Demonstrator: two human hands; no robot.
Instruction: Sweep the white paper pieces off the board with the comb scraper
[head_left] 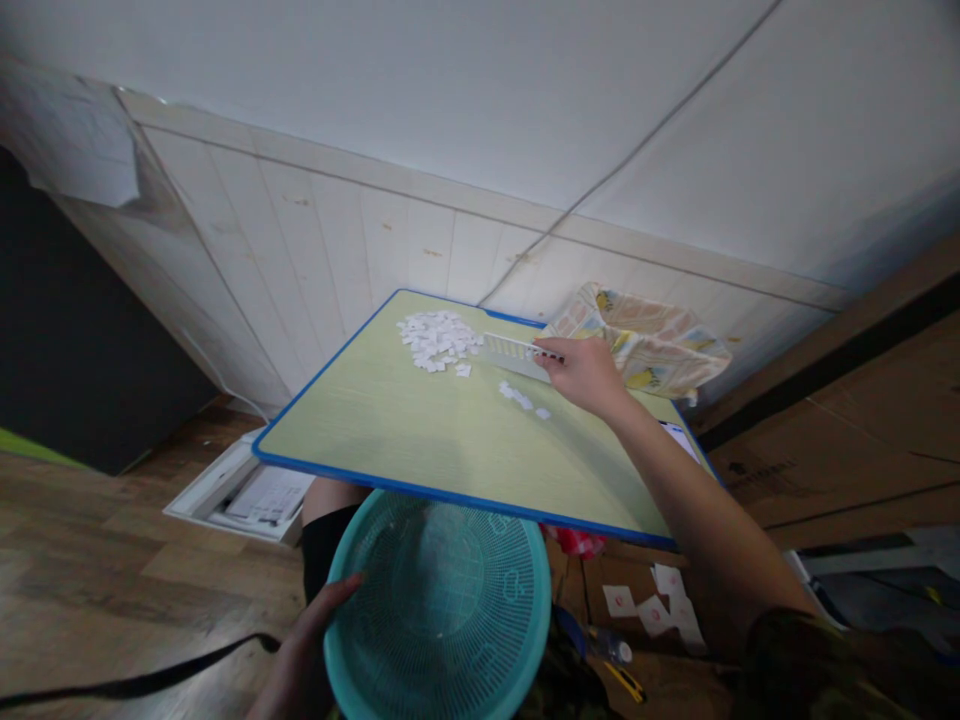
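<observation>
- Currently, the right hand (581, 372) has its grip closed, thumb and fingers pinching the near end of a slotted white strip (517, 357).
- That strip slants above the blue-edged, pale green surface (405, 430), its far end at the right side of a heap of small white squares (437, 338); whether it touches them, I cannot tell.
- A few loose white squares (517, 396) lie in a short slanting line, nearer the person than the strip.
- Below the surface's near edge, the left hand (315, 622) has its grip on the left rim of a round turquoise colander (531, 590), thumb hooked over the inside; the other fingers are hidden.
- Behind the right hand stands a lemon-print fabric basket (649, 380), at the far right of the surface.
- Lower down on the right are white cards with red marks (655, 614) and a clear bottle (611, 645).
</observation>
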